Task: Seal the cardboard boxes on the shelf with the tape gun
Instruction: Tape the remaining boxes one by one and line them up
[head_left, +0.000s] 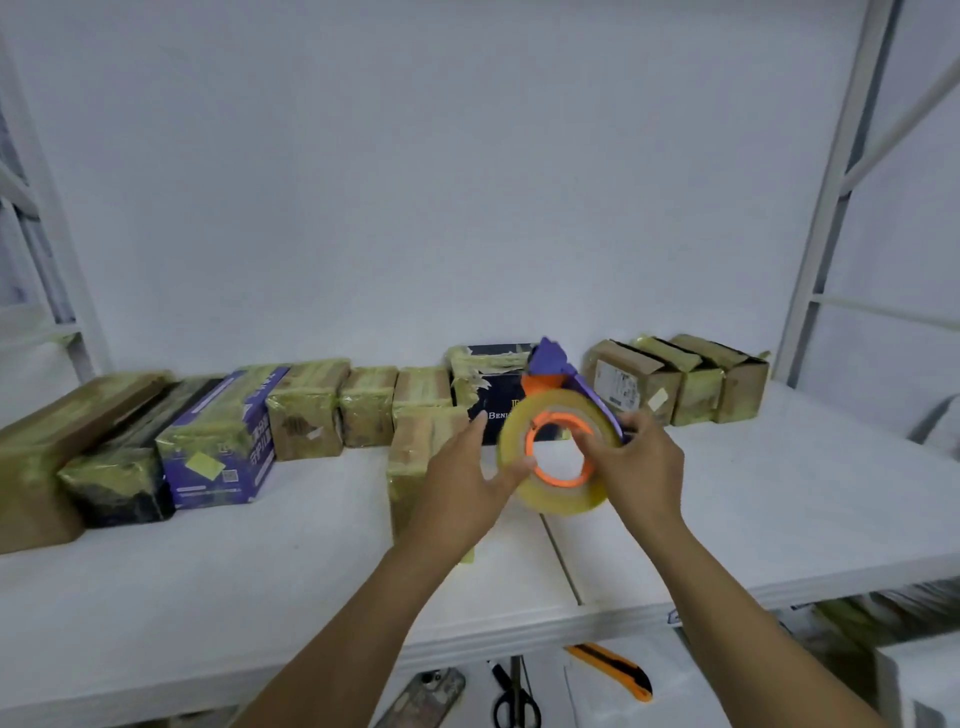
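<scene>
a white shelf (779, 493) runs across the view, made of two boards that meet at a seam near the middle. behind it is a plain white wall (467, 182), and pale metal posts (831, 197) stand at both sides. a row of cardboard boxes (311, 410) lines the back edge, most wrapped in yellowish tape. among them are a purple box (223, 441) on the left, a dark box (498, 358) in the middle and three brown boxes (696, 384) at the right end.

the tape gun (550, 364), purple and orange, is held up above the shelf in front of the dark box, with its tape roll (558, 499) facing the camera. the right hand (641, 467) grips it, fingers curled round the body and thumb on the roll's face. the left hand (457, 483) has its fingers loosely spread, and its thumb seems to touch the roll's edge. a taped box (410, 452) stands just behind this hand.

on a lower level lie scissors (514, 696), a box cutter (618, 670) and a phone (426, 696).
</scene>
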